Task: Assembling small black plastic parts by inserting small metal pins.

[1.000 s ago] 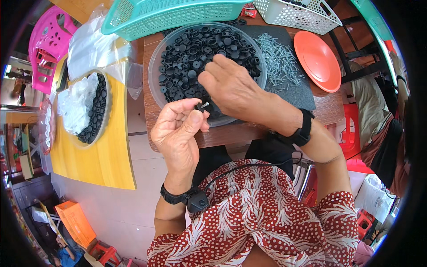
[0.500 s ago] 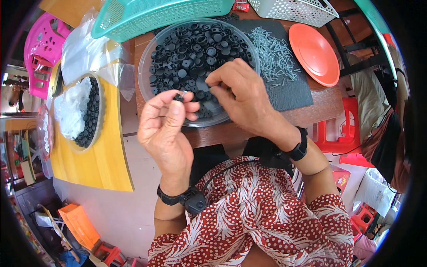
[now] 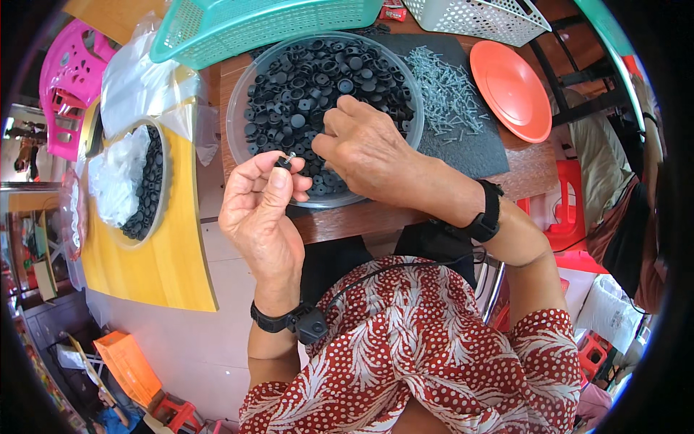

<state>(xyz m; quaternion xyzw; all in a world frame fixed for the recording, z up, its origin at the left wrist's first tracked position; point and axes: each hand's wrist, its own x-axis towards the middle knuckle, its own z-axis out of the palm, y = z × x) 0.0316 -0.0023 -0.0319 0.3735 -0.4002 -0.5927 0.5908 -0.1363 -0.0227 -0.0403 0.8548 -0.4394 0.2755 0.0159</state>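
Observation:
My left hand (image 3: 262, 210) pinches a small black cap-like part (image 3: 283, 163) between thumb and fingers, with a silvery screw (image 3: 290, 155) sticking out of it. It is raised at the near left rim of a round clear tub (image 3: 233, 116). Many loose black caps (image 3: 311, 83) fill that tub. Over its near right part, my right hand (image 3: 369, 148) has its fingers curled together, knuckles up. Its fingertips are mostly hidden, so what they hold, if anything, does not show.
Loose screws (image 3: 444, 90) are spread on a dark mat (image 3: 484, 155) to the right, beside an orange-red plate (image 3: 510, 90). Green (image 3: 267, 36) and white baskets (image 3: 477, 20) stand behind. On a yellow board (image 3: 170, 267) at left sits another tub (image 3: 160, 195) with black parts and plastic bags.
My right hand has moved left and a little forward over the caps, its fingers curled further down. My left hand has shifted slightly left and down, keeping the cap and screw.

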